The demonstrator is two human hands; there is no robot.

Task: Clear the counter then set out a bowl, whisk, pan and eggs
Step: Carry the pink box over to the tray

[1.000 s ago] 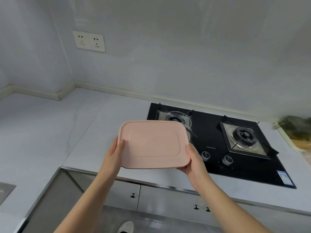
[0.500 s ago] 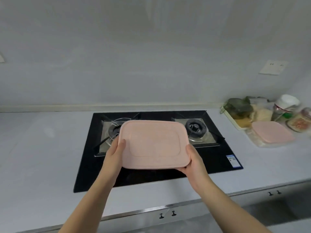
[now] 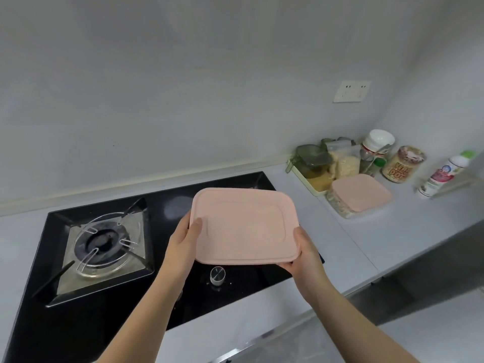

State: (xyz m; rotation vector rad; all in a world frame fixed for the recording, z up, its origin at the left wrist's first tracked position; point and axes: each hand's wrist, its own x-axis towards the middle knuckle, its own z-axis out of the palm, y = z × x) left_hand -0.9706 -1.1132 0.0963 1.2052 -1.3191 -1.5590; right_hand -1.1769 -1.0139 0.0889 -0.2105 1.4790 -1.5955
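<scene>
I hold a pink-lidded rectangular container (image 3: 243,226) in the air above the right half of the black gas hob (image 3: 167,205). My left hand (image 3: 183,239) grips its left edge with the thumb on the lid. My right hand (image 3: 305,254) grips the right front corner from below. A second container with the same pink lid (image 3: 360,192) sits on the white counter (image 3: 366,237) to the right. No bowl, whisk, pan or eggs are in view.
At the back right stand a pale green tray (image 3: 311,184) with a green-lidded box, a bag of noodles, a white-capped jar (image 3: 377,142), a printed jar (image 3: 403,163) and a white bottle (image 3: 445,174). The left burner (image 3: 104,242) and a hob knob (image 3: 217,275) show.
The view has swung right along the counter, from the left corner past the hob to the items at the right. Both hands keep the same hold on the container.
</scene>
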